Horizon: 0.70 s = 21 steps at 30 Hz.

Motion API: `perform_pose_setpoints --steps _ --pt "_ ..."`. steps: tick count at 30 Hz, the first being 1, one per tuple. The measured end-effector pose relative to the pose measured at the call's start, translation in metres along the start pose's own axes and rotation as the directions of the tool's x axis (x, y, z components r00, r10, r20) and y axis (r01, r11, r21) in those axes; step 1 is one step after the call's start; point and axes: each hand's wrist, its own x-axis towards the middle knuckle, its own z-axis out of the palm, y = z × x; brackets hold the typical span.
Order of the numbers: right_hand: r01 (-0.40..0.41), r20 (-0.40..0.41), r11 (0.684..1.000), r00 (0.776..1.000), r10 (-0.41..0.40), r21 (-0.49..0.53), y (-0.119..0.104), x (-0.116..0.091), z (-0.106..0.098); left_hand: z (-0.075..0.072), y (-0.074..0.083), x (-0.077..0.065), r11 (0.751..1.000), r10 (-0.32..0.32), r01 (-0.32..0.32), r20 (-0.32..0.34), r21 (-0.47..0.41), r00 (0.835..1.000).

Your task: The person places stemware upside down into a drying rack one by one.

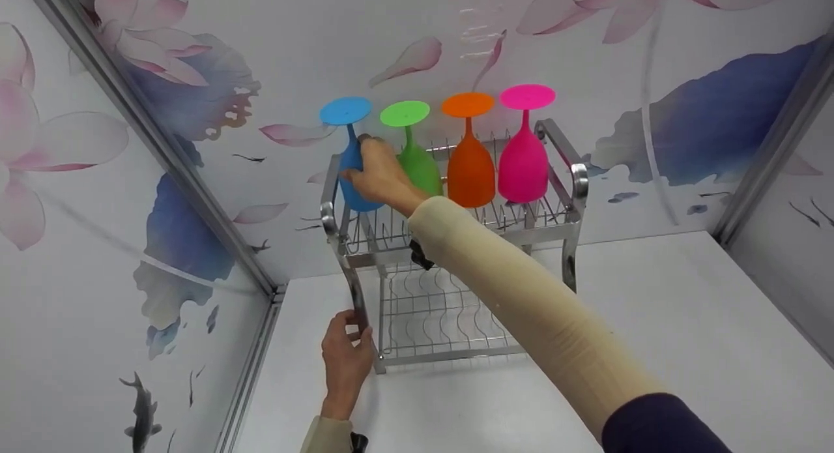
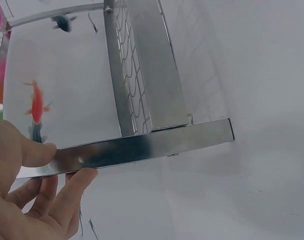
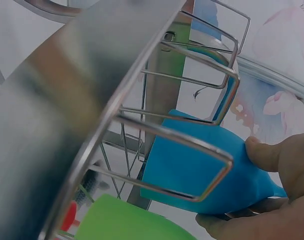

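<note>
A metal two-tier dish rack [image 1: 541,234] holds a row of upside-down plastic goblets on its upper tier. My right hand [image 1: 384,173] grips the blue goblet [image 1: 350,160] at the row's left end, thumb on one side of the bowl and fingers on the other in the right wrist view. Beside it stand the green goblet [image 1: 420,169], the orange goblet [image 1: 470,173] and the pink goblet [image 1: 523,169]. Lower down, my left hand [image 1: 348,362] pinches the rack's front left leg [image 2: 107,152] between thumb and fingers.
The rack stands on a white table [image 1: 658,309] near the back wall [image 1: 326,55], which is printed with lotus flowers. A side panel [image 1: 85,257] rises at the left. Wire dividers [image 3: 191,135] of the upper tier lie close around the blue goblet. The lower tier [image 1: 449,309] has wavy wires.
</note>
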Motion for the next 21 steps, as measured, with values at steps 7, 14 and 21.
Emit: perform_pose_setpoints --steps 7,14,21 --pt "-0.006 -0.021 1.0 1.0 0.005 -0.031 -0.002 0.001 -0.001 -0.001 0.001 0.003 1.0 0.013 -0.013 0.0 0.001 1.0" --pt "0.004 -0.034 0.996 0.999 -0.007 -0.092 0.006 0.004 0.004 -0.001 0.001 0.002 1.0 0.017 -0.017 -0.006 -0.006 1.0" --pt "-0.022 -0.023 0.993 1.0 0.02 -0.112 0.012 0.002 0.01 0.0 -0.001 -0.001 1.0 0.02 -0.02 -0.01 -0.001 1.0"
